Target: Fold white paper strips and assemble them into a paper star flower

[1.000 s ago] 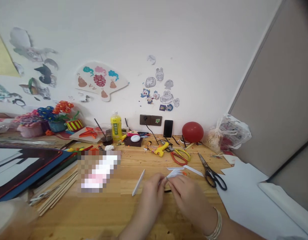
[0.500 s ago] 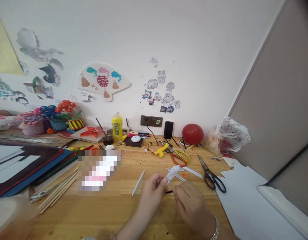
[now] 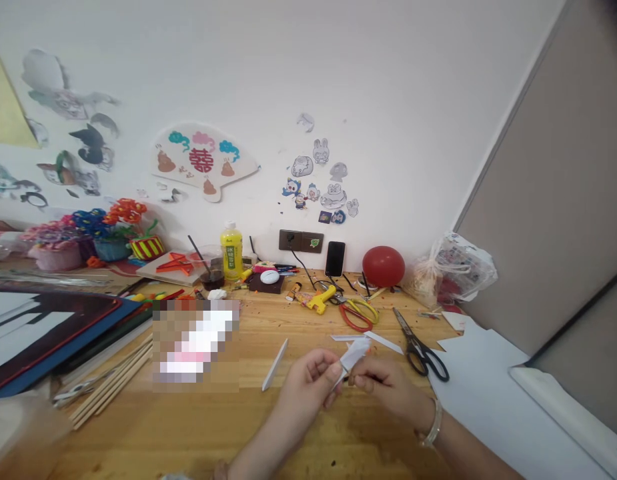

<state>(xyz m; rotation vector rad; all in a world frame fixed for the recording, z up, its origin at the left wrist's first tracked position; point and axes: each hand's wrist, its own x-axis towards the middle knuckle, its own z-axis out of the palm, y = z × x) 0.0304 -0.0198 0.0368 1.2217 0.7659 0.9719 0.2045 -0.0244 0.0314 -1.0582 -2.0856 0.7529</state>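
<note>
Left hand (image 3: 311, 383) and right hand (image 3: 388, 390) both pinch the folded white paper piece (image 3: 353, 352) from opposite ends, I guess to keep the fold tight. It's held just above the desk (image 3: 188, 427), left of the black scissors (image 3: 421, 347).

The left hand (image 3: 312, 385) and right hand (image 3: 388, 392) meet fingertip to fingertip, both pinched closed. The forearms converge from below.
</note>
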